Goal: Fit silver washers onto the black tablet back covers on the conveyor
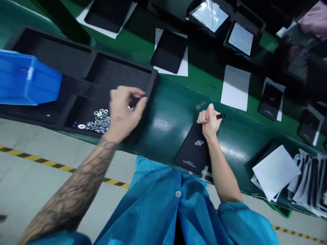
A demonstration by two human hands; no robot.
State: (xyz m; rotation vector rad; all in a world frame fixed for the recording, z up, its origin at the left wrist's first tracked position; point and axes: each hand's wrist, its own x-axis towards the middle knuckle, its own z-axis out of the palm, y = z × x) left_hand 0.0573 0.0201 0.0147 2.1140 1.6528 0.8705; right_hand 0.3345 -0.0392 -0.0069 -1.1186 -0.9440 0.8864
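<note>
Silver washers [98, 121] lie in a black foam tray [120, 78] beneath the left hand [125, 112], half open with nothing visibly held; the right hand [209, 120] grips a black pen-shaped tool [220, 116] above a black tablet [192, 149] near the green desk's [173, 126] front edge

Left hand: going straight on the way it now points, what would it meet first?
The left hand would most likely meet the raised edge of the black foam tray first, though depth is unclear and it may pass above that edge.
</note>
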